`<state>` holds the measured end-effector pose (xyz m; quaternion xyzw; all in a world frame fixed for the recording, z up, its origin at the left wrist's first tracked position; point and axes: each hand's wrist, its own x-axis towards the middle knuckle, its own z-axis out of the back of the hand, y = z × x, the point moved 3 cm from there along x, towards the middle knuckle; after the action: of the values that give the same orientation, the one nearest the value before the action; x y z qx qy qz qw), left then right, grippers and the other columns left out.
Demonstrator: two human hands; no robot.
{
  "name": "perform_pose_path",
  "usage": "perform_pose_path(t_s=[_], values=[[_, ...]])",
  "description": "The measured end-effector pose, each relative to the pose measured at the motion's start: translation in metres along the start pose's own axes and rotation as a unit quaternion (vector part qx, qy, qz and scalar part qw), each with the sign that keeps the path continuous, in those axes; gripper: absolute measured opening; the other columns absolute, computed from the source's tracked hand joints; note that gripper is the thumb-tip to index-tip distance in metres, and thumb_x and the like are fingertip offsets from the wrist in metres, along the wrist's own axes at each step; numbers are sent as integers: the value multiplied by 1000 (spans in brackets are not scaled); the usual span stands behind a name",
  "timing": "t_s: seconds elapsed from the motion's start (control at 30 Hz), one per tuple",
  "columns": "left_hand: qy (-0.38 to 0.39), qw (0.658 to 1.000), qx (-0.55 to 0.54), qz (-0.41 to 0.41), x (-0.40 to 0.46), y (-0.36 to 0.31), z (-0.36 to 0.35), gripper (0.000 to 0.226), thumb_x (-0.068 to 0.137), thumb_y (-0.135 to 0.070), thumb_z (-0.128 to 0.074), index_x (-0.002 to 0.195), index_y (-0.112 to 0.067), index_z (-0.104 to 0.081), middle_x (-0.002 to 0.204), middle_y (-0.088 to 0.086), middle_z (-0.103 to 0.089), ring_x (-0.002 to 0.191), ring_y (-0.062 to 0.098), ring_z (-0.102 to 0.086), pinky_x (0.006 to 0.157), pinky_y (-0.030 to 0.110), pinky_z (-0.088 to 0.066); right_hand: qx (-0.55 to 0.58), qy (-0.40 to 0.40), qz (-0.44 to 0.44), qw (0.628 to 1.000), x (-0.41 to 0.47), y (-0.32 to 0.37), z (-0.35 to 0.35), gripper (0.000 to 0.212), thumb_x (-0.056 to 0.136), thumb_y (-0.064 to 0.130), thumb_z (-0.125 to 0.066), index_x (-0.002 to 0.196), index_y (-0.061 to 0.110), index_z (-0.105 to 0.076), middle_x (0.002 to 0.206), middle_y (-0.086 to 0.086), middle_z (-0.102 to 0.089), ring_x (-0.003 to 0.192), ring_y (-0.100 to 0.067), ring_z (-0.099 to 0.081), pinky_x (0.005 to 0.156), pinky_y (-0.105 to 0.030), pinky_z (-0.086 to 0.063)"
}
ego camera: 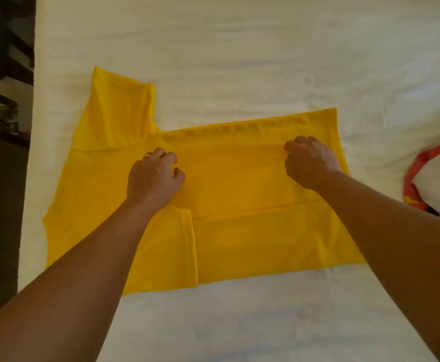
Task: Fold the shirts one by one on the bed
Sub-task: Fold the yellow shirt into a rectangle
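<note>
A yellow shirt (239,184) lies flat on the bed (239,48), toward its left edge and near the person, with one sleeve (117,113) sticking out toward the far side at the left. The near long side of the shirt is already turned in, its edge running across the middle of the cloth, so the body is narrowed on that side while the far side is not yet folded. Both hands rest on the shirt close to its far edge, well apart from each other. The left hand (154,176), a ring on one finger, has its fingers curled in, and seems to pinch the cloth just below where the sleeve joins. The right hand (310,160) is likewise curled, its fingertips gathering a small ridge of fabric near the hem end. Holding two points along one line like this likely serves to lift the far side evenly and bring it over without twisting. A white and orange garment (422,178) waits bunched at the bed's right edge.
</note>
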<state>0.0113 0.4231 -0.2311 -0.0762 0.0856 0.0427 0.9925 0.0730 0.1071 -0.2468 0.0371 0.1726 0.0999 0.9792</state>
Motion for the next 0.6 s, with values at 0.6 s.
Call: perform_pose_path(t_s=[0.6], values=[[-62,980,187,26,44,16,-5,20,85,-8,-64,104,-10,-63,103,19,-54,105,40,-48,87,50,-27,-28,-96,-42,994,49,-28,11,24,90,0,-51,111,5,-60,117,-19,-48,103,-41,-52,67,-40,-36]])
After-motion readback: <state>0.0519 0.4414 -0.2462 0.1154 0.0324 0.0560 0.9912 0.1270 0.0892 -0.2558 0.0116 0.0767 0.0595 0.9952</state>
